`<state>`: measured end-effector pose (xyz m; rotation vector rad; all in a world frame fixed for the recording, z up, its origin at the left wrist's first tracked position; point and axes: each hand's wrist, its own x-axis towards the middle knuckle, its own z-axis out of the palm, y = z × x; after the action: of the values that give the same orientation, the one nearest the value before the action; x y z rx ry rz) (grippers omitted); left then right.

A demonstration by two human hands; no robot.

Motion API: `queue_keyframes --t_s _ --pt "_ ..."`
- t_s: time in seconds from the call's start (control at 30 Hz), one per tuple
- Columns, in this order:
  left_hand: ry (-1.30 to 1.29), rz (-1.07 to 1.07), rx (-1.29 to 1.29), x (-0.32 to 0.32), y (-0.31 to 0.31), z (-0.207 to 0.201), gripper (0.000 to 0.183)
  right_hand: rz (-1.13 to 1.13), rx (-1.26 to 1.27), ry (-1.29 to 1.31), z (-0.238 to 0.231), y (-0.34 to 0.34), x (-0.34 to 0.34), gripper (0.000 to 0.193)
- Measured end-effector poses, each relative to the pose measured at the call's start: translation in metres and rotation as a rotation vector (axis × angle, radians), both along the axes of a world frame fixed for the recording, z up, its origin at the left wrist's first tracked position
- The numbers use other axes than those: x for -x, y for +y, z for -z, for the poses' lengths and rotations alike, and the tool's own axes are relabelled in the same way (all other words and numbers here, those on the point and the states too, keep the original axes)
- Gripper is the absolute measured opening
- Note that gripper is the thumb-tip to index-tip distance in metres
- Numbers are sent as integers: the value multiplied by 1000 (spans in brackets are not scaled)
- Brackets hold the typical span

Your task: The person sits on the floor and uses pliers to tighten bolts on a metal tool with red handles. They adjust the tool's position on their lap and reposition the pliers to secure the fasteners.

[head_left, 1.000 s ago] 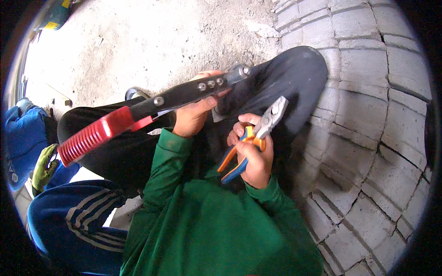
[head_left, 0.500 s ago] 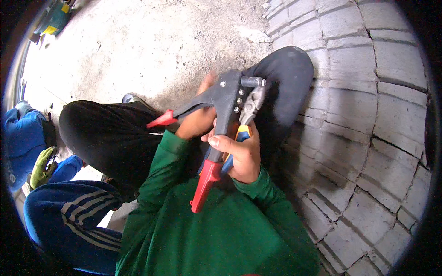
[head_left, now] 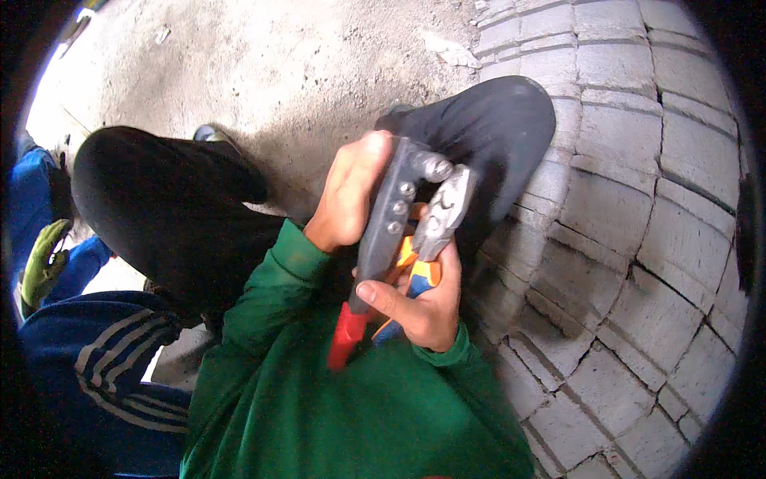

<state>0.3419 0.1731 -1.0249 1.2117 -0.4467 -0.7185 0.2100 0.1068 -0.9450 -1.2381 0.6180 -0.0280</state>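
Note:
A hand riveter with a dark body, a row of metal nosepieces and a red grip is held over my lap. My left hand is closed on the upper part of it, its fingertips hidden behind the body. Lower down, my right hand has its thumb across the riveter's handle just above the red grip. That same hand also holds a pair of pliers with blue and yellow handles, their metal jaws pointing up beside the riveter's head. The riveter's second handle is out of sight.
Stacked grey blocks rise along the right side. Rough concrete floor spreads ahead. At the left sits another person in blue striped trousers, with a yellow-green glove showing.
My left hand has come up from behind the riveter onto its upper body. The riveter has turned, so its second red-tipped handle no longer shows. The pliers stay in my right hand.

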Motion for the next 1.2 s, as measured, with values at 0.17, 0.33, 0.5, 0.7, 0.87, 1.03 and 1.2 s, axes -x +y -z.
queue_keyframes --t_s 0.17,0.33,0.5,0.7,0.87,1.03,1.2 --pt "312 -24 7 -5 5 11 56 -67 -78 110 19 -5 19 81" --pt "488 -78 40 -10 14 24 63 -56 -343 309 39 -16 53 69" --pt "551 -104 53 -14 20 14 67 57 -836 415 62 -18 83 66" --pt "545 -135 77 -17 27 12 65 -381 -598 272 58 -57 91 35" --pt "492 -154 62 -14 27 19 64 -523 -44 173 8 -59 60 49" --pt "438 -54 94 -15 33 21 61 -650 918 232 -28 -54 19 62" --pt "453 -96 183 -13 30 11 52 -657 1245 1 -24 -59 11 59"
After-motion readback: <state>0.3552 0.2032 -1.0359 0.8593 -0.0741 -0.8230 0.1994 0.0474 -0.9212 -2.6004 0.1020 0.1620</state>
